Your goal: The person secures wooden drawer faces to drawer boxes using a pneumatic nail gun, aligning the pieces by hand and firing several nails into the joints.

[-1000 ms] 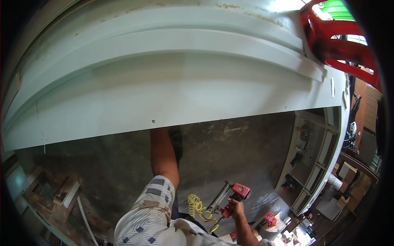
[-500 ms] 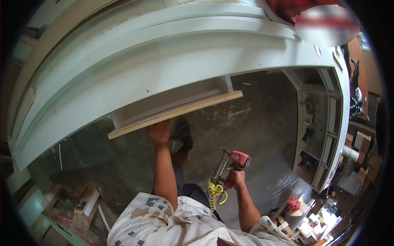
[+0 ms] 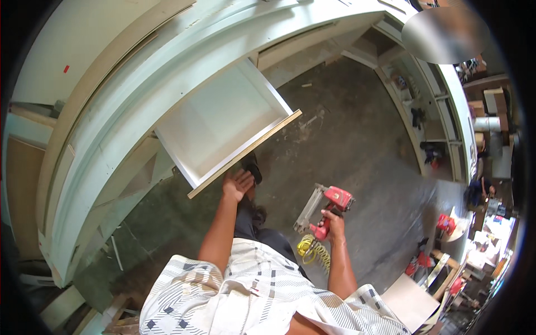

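Red nail gun (image 3: 329, 209) is sitting gripped in my right hand (image 3: 334, 222), fingers wrapped round its handle, while my left hand (image 3: 237, 185) is pressing spread fingers under the pulled-out white drawer (image 3: 223, 120).

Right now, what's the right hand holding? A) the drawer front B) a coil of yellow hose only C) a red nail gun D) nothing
C: the right hand grips the handle of a red nail gun, with a yellow coiled hose hanging below it, while the left hand rests at the front edge of the open white drawer.
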Demonstrator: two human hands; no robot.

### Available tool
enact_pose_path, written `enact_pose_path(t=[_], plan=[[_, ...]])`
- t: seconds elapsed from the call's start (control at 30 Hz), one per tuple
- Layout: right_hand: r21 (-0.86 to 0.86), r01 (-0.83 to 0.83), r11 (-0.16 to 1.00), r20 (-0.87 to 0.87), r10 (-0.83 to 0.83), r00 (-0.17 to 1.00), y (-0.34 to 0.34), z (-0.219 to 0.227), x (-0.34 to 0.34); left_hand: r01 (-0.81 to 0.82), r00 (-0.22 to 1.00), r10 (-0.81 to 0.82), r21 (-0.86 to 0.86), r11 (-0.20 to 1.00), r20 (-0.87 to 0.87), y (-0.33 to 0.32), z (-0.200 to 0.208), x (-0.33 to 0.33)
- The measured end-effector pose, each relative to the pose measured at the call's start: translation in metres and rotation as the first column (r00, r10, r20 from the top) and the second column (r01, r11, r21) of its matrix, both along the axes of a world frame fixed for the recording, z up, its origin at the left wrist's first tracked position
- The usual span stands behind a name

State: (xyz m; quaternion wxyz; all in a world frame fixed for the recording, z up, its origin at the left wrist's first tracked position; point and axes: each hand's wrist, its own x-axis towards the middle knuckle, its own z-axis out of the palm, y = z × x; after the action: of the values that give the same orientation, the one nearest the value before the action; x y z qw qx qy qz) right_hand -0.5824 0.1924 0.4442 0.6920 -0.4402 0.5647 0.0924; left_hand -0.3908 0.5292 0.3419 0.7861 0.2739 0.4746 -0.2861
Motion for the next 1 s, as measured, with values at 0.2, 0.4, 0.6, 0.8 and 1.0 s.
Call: enact_pose_path(t=[0.2,0.4,0.6,0.8,1.0], plan=[[0.232,0.201,0.952,0.147,-0.238,0.960,0.011,-0.023,0.001,0.744,0.473,-0.832,0.375,0.554,0.291,0.019,0.141,0.001],[0.409,0.270,0.872,0.144,-0.354,0.924,0.022,-0.042,0.043,0.580,0.463,-0.868,0.678,0.451,0.181,-0.036,0.095,0.145],[0.416,0.367,0.832,0.037,-0.418,0.907,0.014,-0.029,0.087,0.640,0.175,-0.985,0.760,0.111,-0.003,-0.142,0.010,0.164],[0.439,0.418,0.795,-0.015,-0.459,0.888,0.031,-0.038,0.109,0.418,-0.020,-0.991,0.899,-0.129,-0.133,-0.142,0.001,0.157],[0.531,0.411,0.741,-0.047,-0.459,0.887,0.076,-0.072,0.136,0.379,-0.042,-0.994,0.919,-0.106,-0.098,-0.138,-0.016,0.153]])
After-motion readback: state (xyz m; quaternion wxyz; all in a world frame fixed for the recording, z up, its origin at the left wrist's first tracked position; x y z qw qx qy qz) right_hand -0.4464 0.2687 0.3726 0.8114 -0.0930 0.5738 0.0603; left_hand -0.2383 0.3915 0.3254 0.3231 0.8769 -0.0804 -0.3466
